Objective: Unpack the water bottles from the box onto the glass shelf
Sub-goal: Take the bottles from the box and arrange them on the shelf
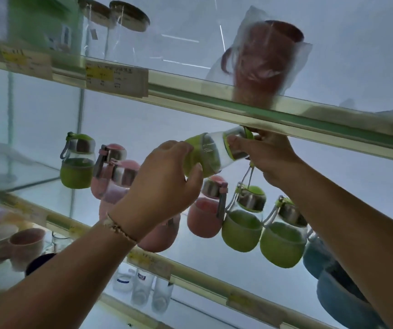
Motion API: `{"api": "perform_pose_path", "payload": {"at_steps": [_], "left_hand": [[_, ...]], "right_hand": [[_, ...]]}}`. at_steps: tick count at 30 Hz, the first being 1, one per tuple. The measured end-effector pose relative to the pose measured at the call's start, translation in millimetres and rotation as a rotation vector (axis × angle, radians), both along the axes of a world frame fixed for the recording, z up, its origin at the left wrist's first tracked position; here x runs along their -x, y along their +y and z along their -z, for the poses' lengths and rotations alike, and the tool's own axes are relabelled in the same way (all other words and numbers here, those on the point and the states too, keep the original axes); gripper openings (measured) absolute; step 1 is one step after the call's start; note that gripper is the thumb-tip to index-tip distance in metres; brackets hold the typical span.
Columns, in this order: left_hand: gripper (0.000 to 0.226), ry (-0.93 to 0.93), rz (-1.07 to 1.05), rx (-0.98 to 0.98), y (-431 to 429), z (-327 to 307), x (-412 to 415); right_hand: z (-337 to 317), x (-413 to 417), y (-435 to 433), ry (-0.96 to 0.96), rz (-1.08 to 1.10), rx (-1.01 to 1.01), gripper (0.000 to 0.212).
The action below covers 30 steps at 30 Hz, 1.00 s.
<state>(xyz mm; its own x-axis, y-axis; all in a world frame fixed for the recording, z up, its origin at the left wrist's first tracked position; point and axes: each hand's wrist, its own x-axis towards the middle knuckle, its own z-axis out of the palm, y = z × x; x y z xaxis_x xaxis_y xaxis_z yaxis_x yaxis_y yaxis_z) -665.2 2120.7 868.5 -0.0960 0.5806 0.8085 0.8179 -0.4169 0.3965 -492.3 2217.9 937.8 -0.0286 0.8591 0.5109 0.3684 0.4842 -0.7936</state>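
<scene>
White wall (333, 55) behind glass shelving; the glass shelf (202, 274) below the grip bears standing bottles (241, 224), green and pink; the green bottle (205, 153) lies nearly level between the hands, long axis rising rightward, cap just under the upper shelf (214, 100); left hand (164, 184) curls round its sleeved base; right hand (269, 157) pinches the cap.

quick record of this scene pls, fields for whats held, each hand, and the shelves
held item: green water bottle, tipped sideways in the air under the upper shelf
left hand: grips the bottle's green sleeve end
right hand: holds the lid end
glass shelf: green bottles and pink bottles standing
upper shelf: bagged reddish cup
box: not in view
</scene>
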Motion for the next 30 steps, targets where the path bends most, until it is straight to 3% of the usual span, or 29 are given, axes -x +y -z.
{"api": "perform_pose_path", "payload": {"at_steps": [3,7,14,18,30], "left_hand": [[0.036,0.009,0.022,-0.031,-4.3,1.0,-22.0],[0.032,0.011,0.113,-0.048,-12.8,9.2,-53.4],[0.055,0.022,0.175,-0.018,-23.8,34.5,-96.4],[0.066,0.025,0.121,0.018,-25.8,53.7,-120.6],[0.063,-0.134,0.364,0.223,2.2,102.5,-144.6]], "right_hand": [[1.4,-22.0,-15.3,-0.038,0.01,0.02,0.028],[5.2,-52.5,-37.0,-0.137,0.019,-0.019,0.048],[4.2,-98.2,-73.5,-0.304,0.045,0.017,0.049],[10.1,-111.6,-85.3,-0.376,0.094,0.117,0.036],[32.7,-103.4,-88.7,-0.903,0.276,0.19,0.036]]}}
